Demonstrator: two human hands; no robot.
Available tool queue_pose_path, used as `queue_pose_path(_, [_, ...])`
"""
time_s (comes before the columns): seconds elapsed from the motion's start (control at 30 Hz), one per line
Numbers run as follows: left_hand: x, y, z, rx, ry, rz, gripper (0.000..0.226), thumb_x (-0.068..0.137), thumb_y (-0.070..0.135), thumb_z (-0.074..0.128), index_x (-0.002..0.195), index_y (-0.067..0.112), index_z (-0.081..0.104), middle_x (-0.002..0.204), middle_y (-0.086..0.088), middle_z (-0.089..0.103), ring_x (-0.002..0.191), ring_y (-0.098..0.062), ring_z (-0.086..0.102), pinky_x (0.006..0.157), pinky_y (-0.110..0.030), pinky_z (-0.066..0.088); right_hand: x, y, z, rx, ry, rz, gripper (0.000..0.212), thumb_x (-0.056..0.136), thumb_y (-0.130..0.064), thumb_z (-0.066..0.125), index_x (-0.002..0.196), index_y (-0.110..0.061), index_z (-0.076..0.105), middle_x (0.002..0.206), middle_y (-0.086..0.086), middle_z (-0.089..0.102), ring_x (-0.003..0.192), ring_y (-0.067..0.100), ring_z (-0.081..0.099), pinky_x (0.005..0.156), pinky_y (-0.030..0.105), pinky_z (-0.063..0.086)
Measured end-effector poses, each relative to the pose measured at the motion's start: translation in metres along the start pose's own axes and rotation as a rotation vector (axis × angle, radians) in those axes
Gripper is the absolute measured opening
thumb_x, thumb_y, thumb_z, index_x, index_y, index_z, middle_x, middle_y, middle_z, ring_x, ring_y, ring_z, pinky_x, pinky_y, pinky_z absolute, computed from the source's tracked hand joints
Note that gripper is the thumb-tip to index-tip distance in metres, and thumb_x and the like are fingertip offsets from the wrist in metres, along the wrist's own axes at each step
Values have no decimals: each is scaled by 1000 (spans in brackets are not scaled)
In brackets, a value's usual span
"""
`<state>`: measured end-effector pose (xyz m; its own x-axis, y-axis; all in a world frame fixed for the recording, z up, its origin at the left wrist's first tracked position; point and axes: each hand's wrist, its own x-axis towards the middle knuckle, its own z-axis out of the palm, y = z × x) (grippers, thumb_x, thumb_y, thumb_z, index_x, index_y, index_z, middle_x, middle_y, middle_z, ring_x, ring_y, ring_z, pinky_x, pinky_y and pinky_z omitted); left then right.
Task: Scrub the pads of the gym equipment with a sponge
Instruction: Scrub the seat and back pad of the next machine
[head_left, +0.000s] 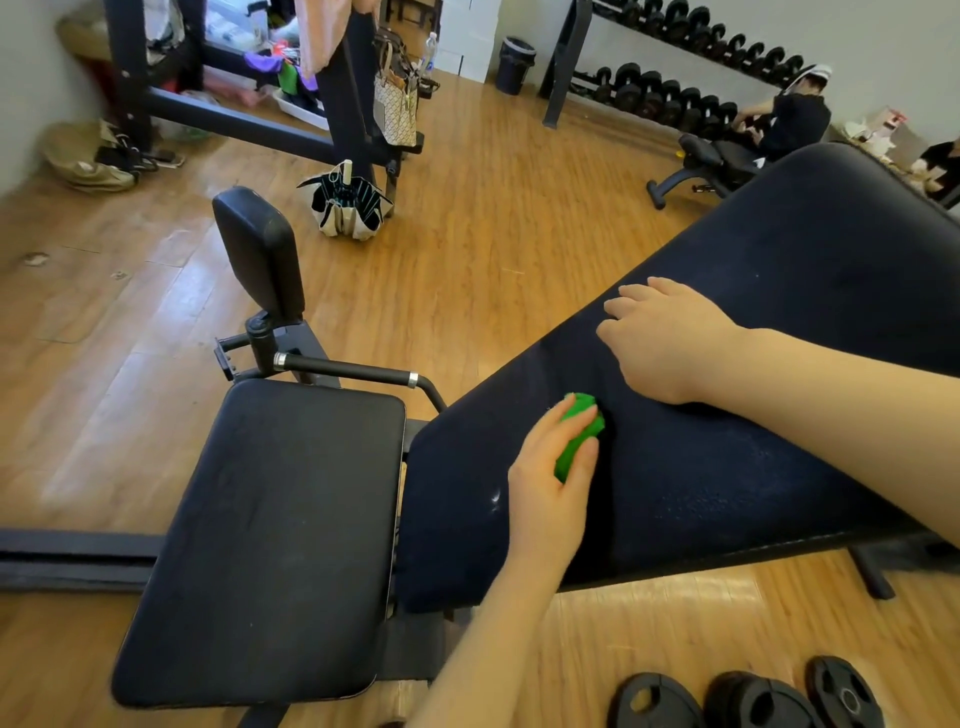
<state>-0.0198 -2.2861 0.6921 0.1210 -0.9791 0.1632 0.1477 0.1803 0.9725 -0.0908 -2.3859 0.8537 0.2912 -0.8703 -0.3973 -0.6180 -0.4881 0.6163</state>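
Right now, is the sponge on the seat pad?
No, the left hand holds the sponge on the long back pad, not the seat pad.

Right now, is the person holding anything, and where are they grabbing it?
The left hand grips a bright green sponge around its sides, fingers curled over the top. The right hand holds nothing; it rests on the long dark padded bench.

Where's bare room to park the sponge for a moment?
The seat pad, left of the back pad, is bare. The back pad's upper end beyond the right hand is bare too. It is crowded where the left hand holds the sponge.
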Motion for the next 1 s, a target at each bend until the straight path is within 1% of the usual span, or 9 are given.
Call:
queue_pose_path(0.13, [21, -6, -5, -59, 64, -63, 35, 95, 12, 57, 120, 36, 58, 132, 19, 53, 128, 6, 43, 110, -20, 34, 1, -3, 4, -25, 12, 11, 39, 101, -30, 30, 134, -19, 48, 143, 5, 43, 139, 26, 28, 118, 42, 16])
queue_pose_path(0.27, [71, -26, -6, -88, 153, -230, 31, 98, 17, 53, 126, 27, 62, 133, 9, 57, 127, -2, 47, 110, -31, 39, 0, -4, 6, -36, 27, 14, 42, 102, -33, 28, 137, -19, 46, 146, 5, 40, 142, 26, 25, 118, 43, 13])
queue_pose_path(0.37, [105, -29, -3, -14, 134, -238, 31, 99, 17, 50, 129, 17, 60, 131, 5, 58, 122, -7, 50, 102, -23, 40, -1, -5, 7, -42, 28, 18, 43, 102, -33, 26, 138, -19, 44, 148, 6, 38, 143, 26, 22, 118, 43, 12])
queue_pose_path(0.43, [111, -27, 1, 50, 125, -209, 30, 99, 17, 49, 127, 15, 60, 125, 6, 59, 112, -4, 51, 95, -21, 41, -1, -6, 8, -59, 26, 16, 44, 102, -35, 26, 138, -19, 44, 148, 6, 38, 143, 27, 22, 118, 43, 12])
queue_pose_path(0.5, [105, -27, 3, 93, 113, -197, 29, 99, 18, 50, 126, 16, 60, 124, 6, 59, 109, -2, 50, 96, -23, 43, -1, -7, 8, -79, 17, 13, 46, 102, -40, 26, 139, -19, 44, 147, 7, 38, 142, 27, 23, 118, 44, 13])
queue_pose_path(0.6, [82, -26, 2, 106, 98, -193, 31, 98, 19, 53, 128, 21, 59, 130, 6, 57, 119, -3, 49, 105, -26, 40, 0, -12, 8, -92, 1, 3, 48, 101, -44, 26, 141, -20, 42, 149, 8, 36, 142, 28, 24, 117, 46, 12])
queue_pose_path(0.67, [58, -22, 0, 114, 98, -179, 32, 98, 18, 54, 129, 21, 59, 134, 6, 55, 124, 1, 43, 109, -25, 35, 1, -16, 8, -91, -18, -11, 49, 102, -44, 26, 143, -21, 39, 151, 8, 34, 143, 29, 22, 117, 47, 12])
queue_pose_path(0.83, [6, -16, -5, 135, 85, -161, 33, 97, 17, 56, 128, 24, 59, 135, 11, 54, 128, 2, 42, 109, -18, 31, 7, -20, 7, -61, -63, -15, 47, 102, -41, 27, 143, -21, 40, 150, 8, 35, 142, 28, 24, 118, 49, 13])
queue_pose_path(1.0, [19, -19, -18, 59, 96, -192, 30, 95, 16, 57, 124, 24, 62, 129, 10, 59, 123, 0, 49, 106, -20, 37, 11, -22, 6, -35, -66, -16, 44, 102, -36, 28, 142, -21, 41, 149, 9, 36, 140, 28, 26, 118, 48, 13])
